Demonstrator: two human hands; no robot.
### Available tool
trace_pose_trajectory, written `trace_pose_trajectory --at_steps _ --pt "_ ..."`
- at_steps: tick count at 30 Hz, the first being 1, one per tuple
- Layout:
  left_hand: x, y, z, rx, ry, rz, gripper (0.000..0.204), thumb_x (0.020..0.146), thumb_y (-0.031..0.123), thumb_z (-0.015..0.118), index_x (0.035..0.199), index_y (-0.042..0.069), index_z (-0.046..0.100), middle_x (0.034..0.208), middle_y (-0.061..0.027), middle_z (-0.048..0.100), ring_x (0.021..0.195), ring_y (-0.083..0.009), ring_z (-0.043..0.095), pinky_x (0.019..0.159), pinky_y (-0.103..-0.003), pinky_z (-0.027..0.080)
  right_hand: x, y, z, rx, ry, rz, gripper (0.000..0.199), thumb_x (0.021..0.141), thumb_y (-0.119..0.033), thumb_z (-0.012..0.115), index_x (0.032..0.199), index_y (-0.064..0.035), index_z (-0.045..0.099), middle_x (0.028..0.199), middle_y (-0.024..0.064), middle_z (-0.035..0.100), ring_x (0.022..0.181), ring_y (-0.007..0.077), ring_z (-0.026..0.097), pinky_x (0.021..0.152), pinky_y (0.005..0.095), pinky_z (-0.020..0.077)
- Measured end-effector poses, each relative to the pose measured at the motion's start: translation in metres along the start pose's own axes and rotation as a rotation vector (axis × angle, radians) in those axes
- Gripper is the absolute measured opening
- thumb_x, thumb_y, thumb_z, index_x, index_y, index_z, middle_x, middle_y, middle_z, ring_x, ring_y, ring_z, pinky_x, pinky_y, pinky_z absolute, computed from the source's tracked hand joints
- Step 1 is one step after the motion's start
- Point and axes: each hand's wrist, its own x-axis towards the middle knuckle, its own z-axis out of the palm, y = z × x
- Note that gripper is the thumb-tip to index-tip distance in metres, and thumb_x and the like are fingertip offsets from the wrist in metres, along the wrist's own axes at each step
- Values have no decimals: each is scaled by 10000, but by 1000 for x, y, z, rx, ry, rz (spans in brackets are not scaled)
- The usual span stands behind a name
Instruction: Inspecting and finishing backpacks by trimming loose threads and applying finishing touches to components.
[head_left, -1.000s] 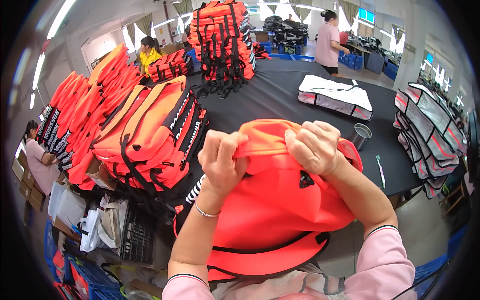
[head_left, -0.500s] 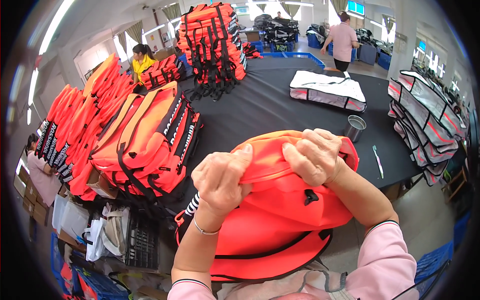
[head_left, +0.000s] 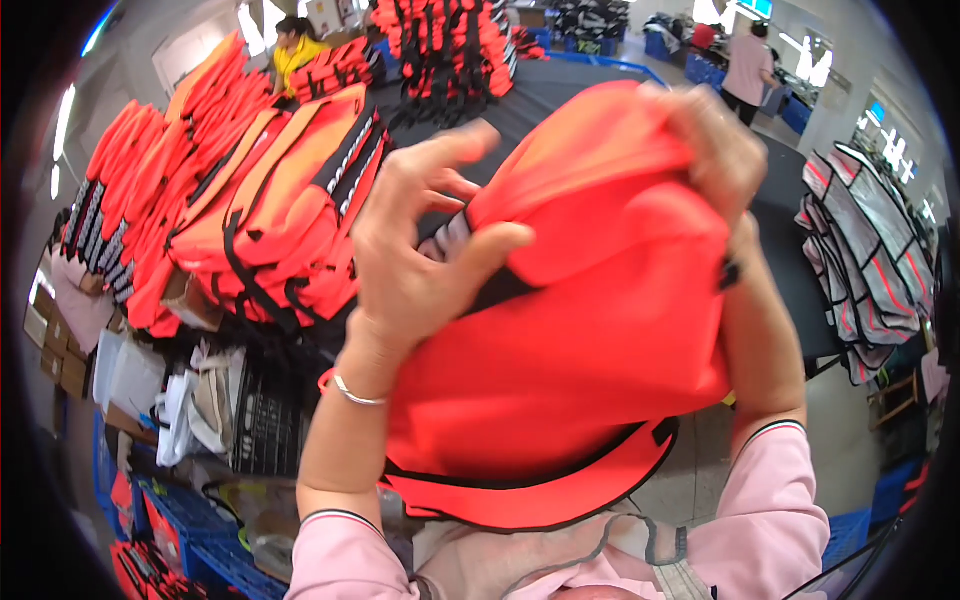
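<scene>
Head view: orange life vest [head_left: 590, 330] now lifted close to camera, off black desk [head_left: 800, 260] where it lay earlier. Left hand [head_left: 425, 250] pinches vest's upper edge, fingers curled; right hand [head_left: 715, 145] clenched on top corner.

Orange life vest [head_left: 600, 330] was smooth, slightly glossy woven cloth — edged in matt black webbing; the table [head_left: 790, 240] showed a matt black surface — the bracelet [head_left: 352, 392] thin shiny metal.

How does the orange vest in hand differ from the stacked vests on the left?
The held vest is raised off the table, gripped by the left hand and right hand; the stacked vests lie piled. The held vest shows mostly plain fabric; the stacked vests show black straps. Both are orange.
</scene>
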Motion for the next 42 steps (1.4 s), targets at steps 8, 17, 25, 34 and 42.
trace_pose_trajectory --at_steps 8,17,25,34,42 --pt "-86 -31 -126 -267 -731 -784 952 635 323 890 1401 -26 445 1275 -88 590 1181 -160 520 1041 -317 385 12 57 14 -49 -476 626 159 868 -108 620 1015 -57 650 899 93 663 743 145 580 718 262 490" --pt "-108 -184 -96 40 -429 -1043 401 835 320 750 1067 -3 697 890 18 652 843 -58 560 747 -238 436 36 50 103 85 -1182 486 747 776 -256 737 1406 20 447 1399 234 506 1283 308 497 1088 360 376" --pt "-202 -166 -139 -302 -18 -1311 679 991 588 396 1337 31 571 1286 -94 614 1155 -168 585 997 -281 408 -190 -130 37 207 -1666 326 539 1006 -483 407 1507 -298 333 1559 151 302 1440 329 288 1097 690 201" --pt "-253 -97 -105 -250 132 -1119 647 949 179 632 1479 -39 331 1455 -162 437 1324 -207 439 1096 -323 342 -226 -110 89 56 -1553 167 538 983 -445 478 1451 -188 416 1514 77 388 1432 294 306 1114 666 194" --pt "-244 -5 -97 631 -270 -299 391 755 -30 723 1134 58 685 1148 -136 647 1045 -304 624 911 -394 501 -97 -172 -71 839 -1507 777 212 863 -160 668 1028 -29 648 955 133 677 822 320 660 689 384 518"
